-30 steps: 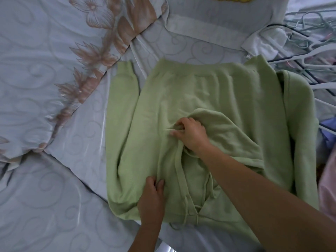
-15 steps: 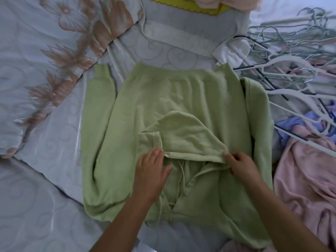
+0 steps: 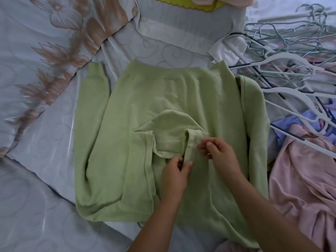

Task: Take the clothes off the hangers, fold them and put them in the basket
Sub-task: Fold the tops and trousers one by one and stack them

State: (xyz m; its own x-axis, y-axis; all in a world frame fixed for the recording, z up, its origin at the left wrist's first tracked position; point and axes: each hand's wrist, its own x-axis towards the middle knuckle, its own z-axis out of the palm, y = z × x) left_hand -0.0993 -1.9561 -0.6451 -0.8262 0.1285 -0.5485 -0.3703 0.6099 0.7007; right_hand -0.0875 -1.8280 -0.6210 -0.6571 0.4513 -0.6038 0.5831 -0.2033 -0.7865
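A light green hoodie (image 3: 160, 99) lies spread flat on the bed, hem away from me, sleeves folded along both sides. Its hood (image 3: 169, 130) is folded down over the body, both edges turned inward. My left hand (image 3: 175, 171) pinches the hood's right folded edge near its lower end. My right hand (image 3: 218, 151) pinches the same folded edge a little higher, just to the right. At the top edge sits the basket (image 3: 205, 8), yellow-rimmed, with pink cloth inside; only part shows.
A heap of white and grey hangers (image 3: 283, 57) lies at the right, partly over a purple garment (image 3: 291, 124). A pink garment (image 3: 305, 179) is crumpled at the right beside the hoodie. A floral quilt (image 3: 45, 42) covers the left of the bed.
The hood's right edge has been folded inward. My left hand moved right from the hood's left corner, and my right hand moved up and left; both now pinch that fold.
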